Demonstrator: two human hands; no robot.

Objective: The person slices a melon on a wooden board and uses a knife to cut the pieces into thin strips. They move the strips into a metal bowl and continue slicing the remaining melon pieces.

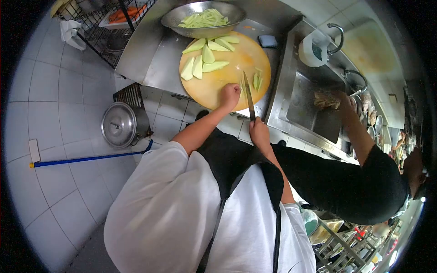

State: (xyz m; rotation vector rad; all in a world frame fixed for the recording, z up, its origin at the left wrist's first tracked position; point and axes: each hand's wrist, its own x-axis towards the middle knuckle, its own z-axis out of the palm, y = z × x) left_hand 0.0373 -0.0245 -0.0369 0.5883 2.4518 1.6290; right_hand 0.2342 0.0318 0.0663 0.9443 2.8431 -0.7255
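Left hand (230,94) sat curled, fingertips pinning a pale green piece (240,86) to the round cutting board (241,59); right hand (258,129) was wrapped tight round the knife (248,94), blade just beside those knuckles. Tucked fingertips and a steady, upright blade looked the way to keep strips even. Wedges (205,61) waited farther out, cut strips filled the steel bowl (175,19) at the table's far edge. At the sink (300,98), a co-worker rinsed something.

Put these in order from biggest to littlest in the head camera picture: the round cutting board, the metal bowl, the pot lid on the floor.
1. round cutting board
2. metal bowl
3. pot lid

The lid lies at a different distance, so its true size is unsure.
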